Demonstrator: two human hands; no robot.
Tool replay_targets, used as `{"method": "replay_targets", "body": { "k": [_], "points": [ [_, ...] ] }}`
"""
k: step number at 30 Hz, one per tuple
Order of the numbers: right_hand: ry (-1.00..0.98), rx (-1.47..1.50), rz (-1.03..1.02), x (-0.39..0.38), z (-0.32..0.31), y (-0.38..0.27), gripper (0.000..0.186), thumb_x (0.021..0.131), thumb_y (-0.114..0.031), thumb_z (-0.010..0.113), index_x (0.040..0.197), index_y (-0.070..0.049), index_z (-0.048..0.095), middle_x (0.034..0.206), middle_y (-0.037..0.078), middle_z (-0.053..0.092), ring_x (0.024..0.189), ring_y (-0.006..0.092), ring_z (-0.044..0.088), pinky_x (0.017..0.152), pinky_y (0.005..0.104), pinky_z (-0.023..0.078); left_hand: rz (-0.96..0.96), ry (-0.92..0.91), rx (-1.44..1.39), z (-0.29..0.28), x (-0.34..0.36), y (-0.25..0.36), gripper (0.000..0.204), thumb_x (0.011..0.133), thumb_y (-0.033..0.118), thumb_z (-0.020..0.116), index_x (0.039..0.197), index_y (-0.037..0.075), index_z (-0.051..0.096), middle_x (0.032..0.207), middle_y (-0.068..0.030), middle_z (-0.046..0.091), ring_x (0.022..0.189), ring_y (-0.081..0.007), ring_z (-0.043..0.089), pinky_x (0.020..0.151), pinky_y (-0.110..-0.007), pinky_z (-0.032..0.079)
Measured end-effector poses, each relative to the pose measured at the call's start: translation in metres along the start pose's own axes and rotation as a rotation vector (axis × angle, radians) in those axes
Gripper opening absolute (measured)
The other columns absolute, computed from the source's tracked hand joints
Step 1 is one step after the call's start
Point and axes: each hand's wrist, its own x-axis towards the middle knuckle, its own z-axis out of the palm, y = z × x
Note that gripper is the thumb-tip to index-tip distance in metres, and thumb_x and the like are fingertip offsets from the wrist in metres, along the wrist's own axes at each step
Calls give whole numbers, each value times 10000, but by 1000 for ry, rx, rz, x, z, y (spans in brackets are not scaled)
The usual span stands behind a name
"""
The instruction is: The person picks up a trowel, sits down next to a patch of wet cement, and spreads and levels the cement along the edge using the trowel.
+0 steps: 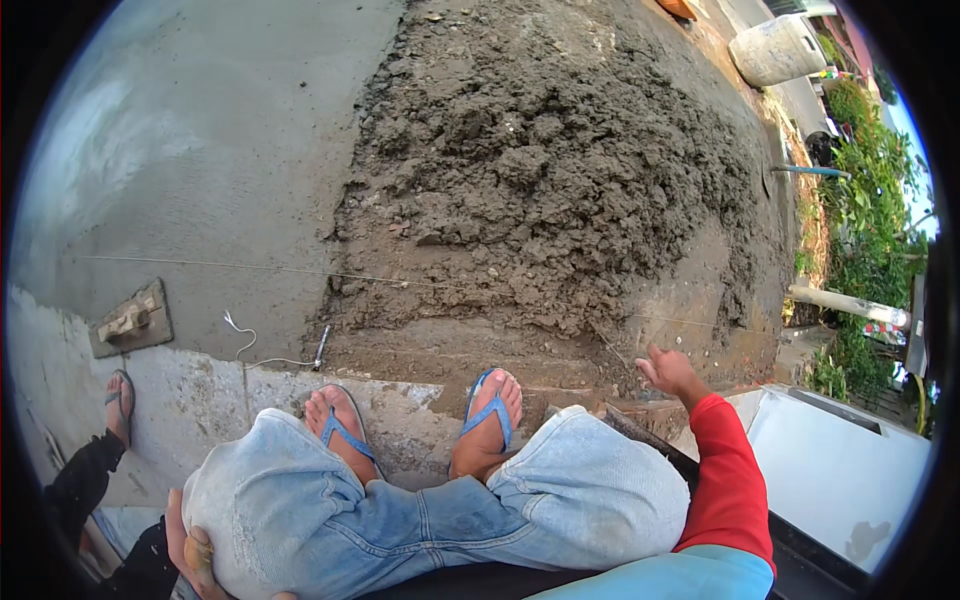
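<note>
I am squatting on a concrete ledge (200, 395) in light jeans and blue flip-flops. My right hand (668, 370), in a red sleeve, reaches forward over the ledge's edge toward the rough wet mortar (560, 170), fingers loosely apart and holding nothing. My left hand (190, 545) rests against my left knee at the lower left, fingers curled on the denim, holding nothing that I can see. A taut guide string (250, 267) runs across the surface in front of my feet.
A wooden float (132, 320) lies on the smoothed grey cement (200, 140) at left. Another person's foot in a sandal (118, 405) stands at far left. A white wire (250, 345) lies by the ledge. A white board (850, 470), plants and a drum (775, 48) are at right.
</note>
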Motion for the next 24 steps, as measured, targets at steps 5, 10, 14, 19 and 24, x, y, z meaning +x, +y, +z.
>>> {"method": "replay_targets", "body": {
  "k": [5, 10, 14, 19, 24],
  "points": [
    [-87, -25, -201, 41, -54, -91, 529, 1031, -554, 458, 1119, -36, 517, 812, 254, 696, 785, 479, 684, 698, 582, 527, -78, 85, -14, 20, -3, -8, 828, 900, 626, 536, 1470, 34, 435, 1485, -368, 375, 1289, -475, 505, 1067, -573, 425],
    [96, 304, -491, 105, -71, -275, 463, 1036, -511, 487, 1095, -52, 513, 872, 247, 714, 801, 473, 695, 711, 575, 541, -60, 89, -29, 25, -2, 3, 829, 879, 621, 579, 1445, 27, 459, 1471, -361, 395, 1281, -462, 513, 1064, -579, 421],
    [61, 258, -545, 131, -89, -351, 462, 1040, -502, 478, 1087, -44, 525, 881, 263, 714, 816, 475, 702, 698, 586, 544, -86, 108, -56, 28, -1, 1, 813, 890, 621, 576, 1439, 31, 468, 1475, -349, 400, 1286, -457, 511, 1078, -570, 409],
    [181, 247, -376, 153, -81, -321, 462, 1043, -499, 473, 1095, -45, 538, 830, 252, 718, 789, 471, 709, 681, 583, 551, -142, 140, 0, 18, -11, 7, 816, 897, 637, 568, 1446, 42, 465, 1484, -324, 410, 1300, -443, 505, 1089, -558, 402],
    [147, 110, -346, 126, -108, -273, 471, 1040, -499, 478, 1088, -34, 535, 826, 265, 714, 786, 473, 709, 689, 589, 553, -140, 211, -79, 18, -18, -2, 812, 902, 648, 560, 1454, 59, 468, 1490, -319, 412, 1310, -441, 498, 1095, -557, 399]
  ]
}}
